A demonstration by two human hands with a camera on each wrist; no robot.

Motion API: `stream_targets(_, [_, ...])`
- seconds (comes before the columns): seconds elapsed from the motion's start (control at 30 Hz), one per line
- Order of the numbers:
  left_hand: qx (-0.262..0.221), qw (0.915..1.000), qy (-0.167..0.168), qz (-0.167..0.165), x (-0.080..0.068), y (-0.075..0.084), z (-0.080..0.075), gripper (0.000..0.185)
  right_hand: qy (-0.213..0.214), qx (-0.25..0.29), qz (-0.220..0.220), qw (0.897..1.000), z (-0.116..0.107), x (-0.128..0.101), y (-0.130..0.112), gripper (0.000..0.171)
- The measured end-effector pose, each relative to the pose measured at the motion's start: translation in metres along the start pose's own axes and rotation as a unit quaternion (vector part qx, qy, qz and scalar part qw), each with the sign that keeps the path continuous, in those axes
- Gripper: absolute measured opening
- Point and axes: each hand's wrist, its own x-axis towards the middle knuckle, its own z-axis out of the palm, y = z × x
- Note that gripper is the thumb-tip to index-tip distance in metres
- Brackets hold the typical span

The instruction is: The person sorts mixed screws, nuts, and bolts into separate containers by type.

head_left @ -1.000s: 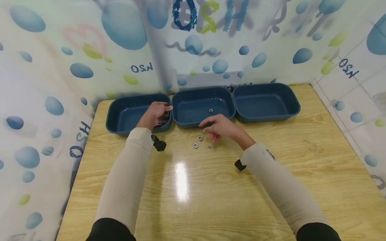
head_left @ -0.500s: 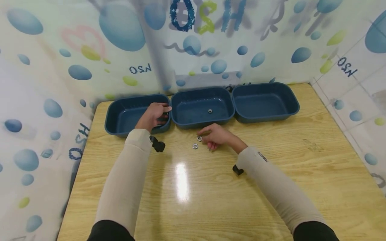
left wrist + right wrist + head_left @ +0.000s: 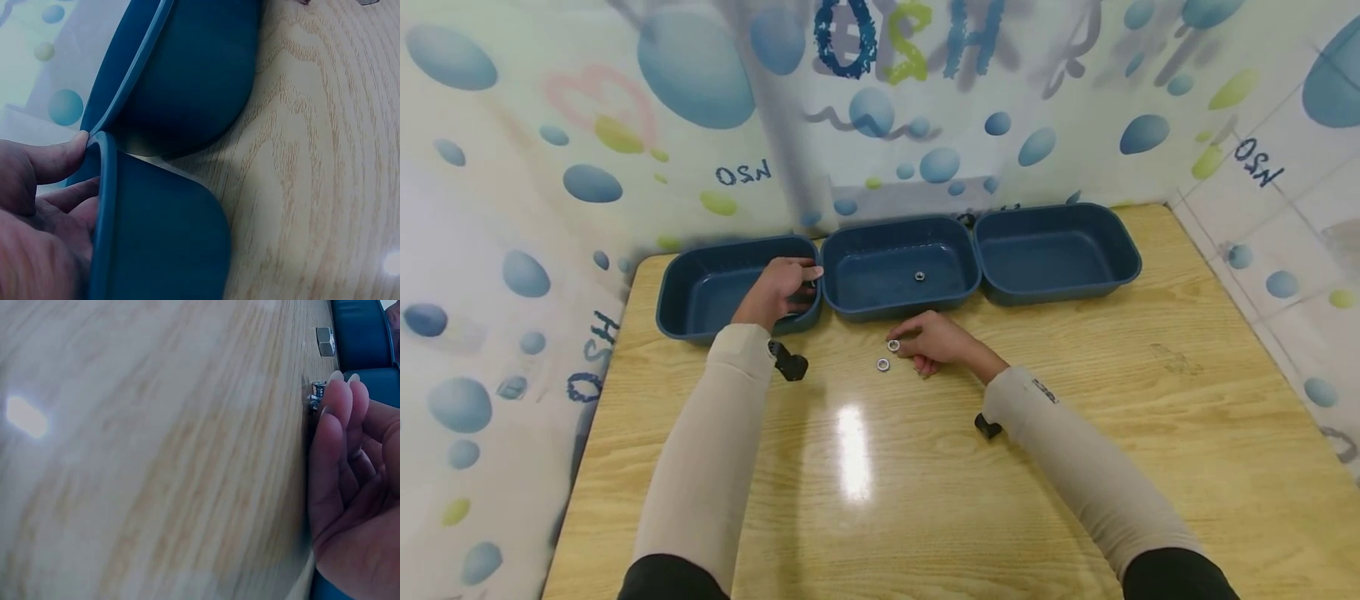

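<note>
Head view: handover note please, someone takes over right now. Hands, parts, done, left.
Left hand: grips the right rim of the left bin, thumb over the edge.
Right hand: down on the table, fingertips at a small screw; whether it is pinched cannot be told.
Parts: one nut in the middle bin; two nuts loose on the table by the right hand. Right bin holds nothing visible.
Done: one nut binned.
Left: likely the two nuts and the screw.
</note>
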Motion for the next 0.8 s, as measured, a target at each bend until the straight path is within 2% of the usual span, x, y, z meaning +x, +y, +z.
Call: stream_targets(0.8, [-0.004,1.0000,-0.005,-0.005,-0.0016,0.0008,-0.0018,0.051,-0.007,-0.001,0.007,1.000,-0.0067,-0.0025,-0.0086,0.028])
